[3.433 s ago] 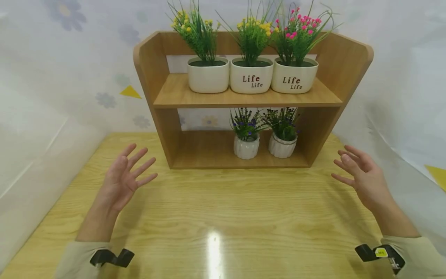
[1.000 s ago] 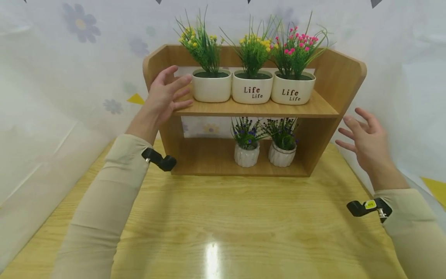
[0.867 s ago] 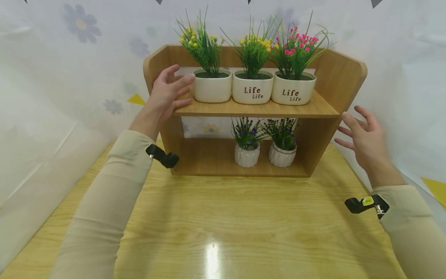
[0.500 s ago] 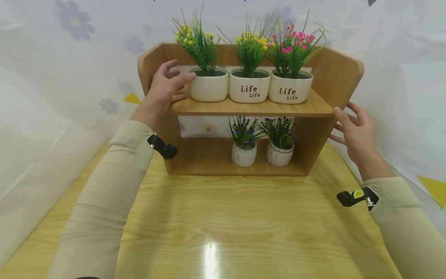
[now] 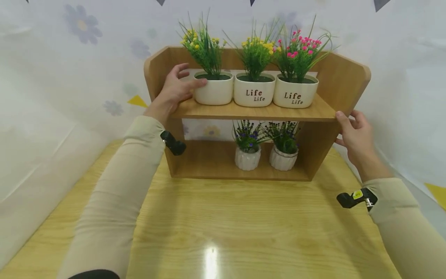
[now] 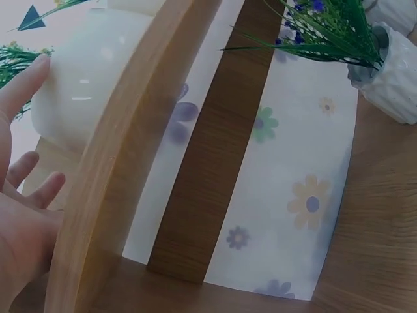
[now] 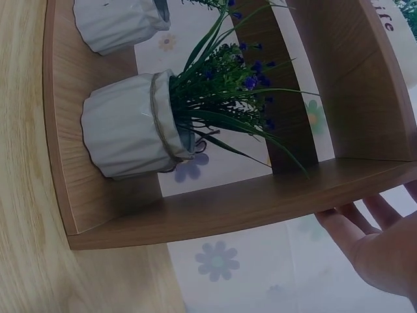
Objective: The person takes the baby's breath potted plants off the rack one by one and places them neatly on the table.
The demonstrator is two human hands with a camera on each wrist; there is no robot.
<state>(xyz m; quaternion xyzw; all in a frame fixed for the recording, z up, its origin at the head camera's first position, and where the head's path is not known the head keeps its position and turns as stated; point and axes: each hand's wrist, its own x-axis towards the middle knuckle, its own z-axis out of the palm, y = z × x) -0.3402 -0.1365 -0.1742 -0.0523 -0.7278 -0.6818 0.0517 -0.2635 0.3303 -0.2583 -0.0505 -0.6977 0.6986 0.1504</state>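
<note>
On the upper board of a wooden shelf (image 5: 251, 112) stand three cream oval pots with artificial plants. My left hand (image 5: 175, 88) is at the leftmost flowerpot (image 5: 216, 91), which has yellow flowers. Its thumb lies over the pot's front, and the other fingers are spread at the pot's left side; their contact is unclear. In the left wrist view that hand (image 6: 23, 176) shows fingers apart beside the white pot (image 6: 85, 78). My right hand (image 5: 359, 137) rests against the shelf's right side, thumb at the front edge. Its fingers are partly hidden behind the panel.
A middle pot (image 5: 254, 93) and a right pot (image 5: 294, 95) with pink flowers, both lettered "Life", stand close by. Two small white ribbed pots (image 5: 247, 159) sit on the lower board. The wooden table (image 5: 261, 221) spreads in front; patterned cloth (image 5: 69, 77) surrounds it.
Both hands have risen from over the table to the shelf. My left hand has moved right to the leftmost pot, and my right hand has come in against the shelf's right side.
</note>
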